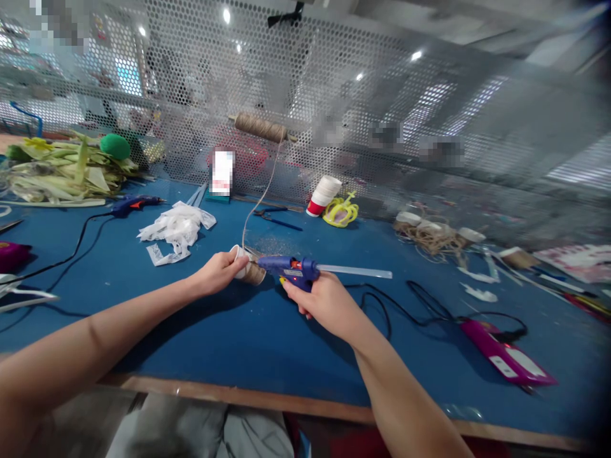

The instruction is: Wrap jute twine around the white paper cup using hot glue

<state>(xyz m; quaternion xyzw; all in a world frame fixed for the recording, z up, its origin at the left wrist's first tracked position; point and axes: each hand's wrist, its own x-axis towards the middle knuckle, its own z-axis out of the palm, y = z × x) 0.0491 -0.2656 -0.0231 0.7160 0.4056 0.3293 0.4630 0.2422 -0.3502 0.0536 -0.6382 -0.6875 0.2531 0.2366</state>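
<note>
My left hand [219, 272] is closed on a paper cup [252, 273], tilted on its side and partly wrapped in brown twine. From the cup a strand of twine [260, 198] runs up to a spool [260, 126] mounted on the mesh panel. A blue hot glue gun [289, 268] is gripped in my right hand [329, 299], its nozzle pointing left at the twine on the cup. A clear glue stick [356, 271] sticks out of the gun's back. Whether the nozzle touches the cup I cannot tell.
A purple power strip [506, 356] with black cables lies at right. Blue-handled pliers [281, 219], stacked paper cups [323, 196] and a yellow crown-shaped piece [340, 211] are farther back. White plastic [179, 229], a second glue gun [136, 204] and corn husks [67, 168] lie left.
</note>
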